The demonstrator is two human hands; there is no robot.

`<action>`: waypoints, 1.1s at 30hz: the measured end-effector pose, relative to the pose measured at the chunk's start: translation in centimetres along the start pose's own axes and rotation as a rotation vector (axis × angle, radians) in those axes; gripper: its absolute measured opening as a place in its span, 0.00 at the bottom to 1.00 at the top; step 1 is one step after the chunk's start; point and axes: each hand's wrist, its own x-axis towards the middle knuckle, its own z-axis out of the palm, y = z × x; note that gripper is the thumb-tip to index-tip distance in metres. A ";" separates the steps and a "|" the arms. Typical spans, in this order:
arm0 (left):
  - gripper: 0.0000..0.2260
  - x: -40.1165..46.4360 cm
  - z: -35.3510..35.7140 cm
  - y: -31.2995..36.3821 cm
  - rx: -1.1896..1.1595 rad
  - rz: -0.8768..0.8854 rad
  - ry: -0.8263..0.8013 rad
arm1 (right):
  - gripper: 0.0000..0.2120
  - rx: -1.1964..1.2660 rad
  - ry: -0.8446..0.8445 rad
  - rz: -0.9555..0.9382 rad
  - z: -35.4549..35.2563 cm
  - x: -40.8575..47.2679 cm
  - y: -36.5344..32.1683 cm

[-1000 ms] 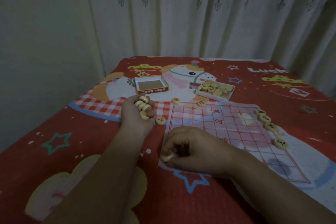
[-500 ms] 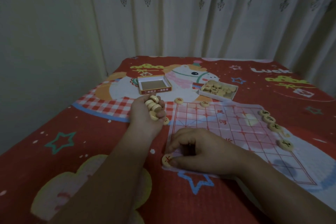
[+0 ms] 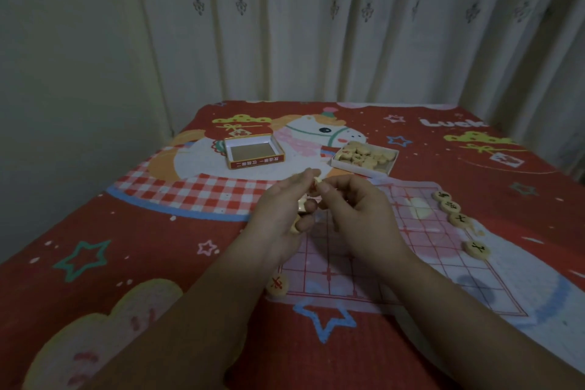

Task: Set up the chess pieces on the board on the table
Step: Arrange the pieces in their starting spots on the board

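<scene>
Red piece (image 3: 277, 284) sits on the board (image 3: 395, 263) at its near-left corner, right at the sheet's edge; a brushing forearm could knock it off onto the cloth (image 3: 158, 231). Both forearms cross the near edge of the tabletop, so little free room there.

Left hand (image 3: 278, 218) is curled around a stack of pieces (image 3: 300, 209), fingers closed on it. Right hand (image 3: 357, 218) pinches one piece (image 3: 316, 184) off the stack's top between thumb and fingertip, both hands touching above the board's left side. Risk: loose stack slips during the pull and discs drop, scattering onto the board or rolling to the left edge. The thin board sheet may shift or wrinkle if dragged by a wrist.

Four black pieces (image 3: 456, 218) line the board's right edge, well apart from the hands. Middle of the board is open for placing.

Far side: empty lid (image 3: 253, 153) and tray of pieces (image 3: 364, 158) lie beyond the board's far edge; reaching over could nudge the tray.
</scene>
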 end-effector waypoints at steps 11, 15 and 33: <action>0.11 -0.2 0.2 -0.2 0.031 0.036 0.000 | 0.08 0.119 0.029 0.094 -0.6 0.3 -0.1; 0.10 0.1 -0.4 0.6 -0.050 0.033 0.076 | 0.06 0.063 0.133 0.118 -1.5 1.0 -0.1; 0.02 1.0 -4.5 3.6 -0.288 0.066 0.273 | 0.05 -0.163 -0.208 0.194 -1.1 -0.1 -0.3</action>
